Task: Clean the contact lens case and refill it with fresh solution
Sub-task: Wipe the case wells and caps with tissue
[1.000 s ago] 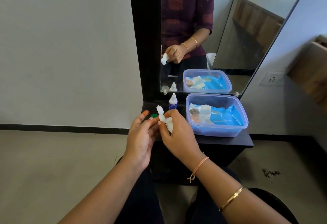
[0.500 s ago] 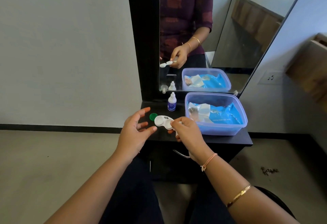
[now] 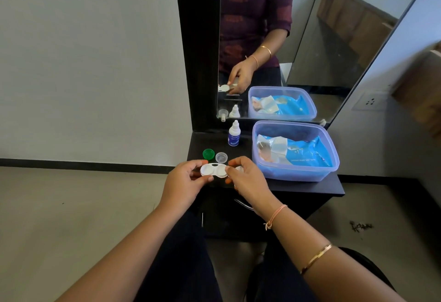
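Holding the contact lens case (image 3: 214, 171) level between both hands, the person has it just above the near left part of the dark table (image 3: 310, 188), with its two round wells open and facing up. The left hand (image 3: 183, 181) pinches the left well, thumb on the near edge and fingers curled round the far side. The right hand (image 3: 249, 181) pinches the right well in much the same way, and something white shows under its fingers, too hidden to tell what it is. A pink thread band (image 3: 276, 213) sits on the right wrist and a gold bangle (image 3: 316, 258) lies further up that forearm. Just beyond the case, two small caps lie on the table side by side: a green cap (image 3: 208, 154) on the left and a clear cap (image 3: 221, 158) on the right, close together, though I cannot tell whether they touch. Farther back, near the foot of the mirror (image 3: 310, 39), a small white solution bottle (image 3: 233, 134) with a blue label stands upright. To its right an open-topped, blue-tinted plastic box (image 3: 335, 158) sits on the table, holding a blue packet (image 3: 310, 156) and some pale sachets. The mirror reflects the box, the bottle and the right hand with the case, and a wall socket (image 3: 370, 102) is set in the wall at far right
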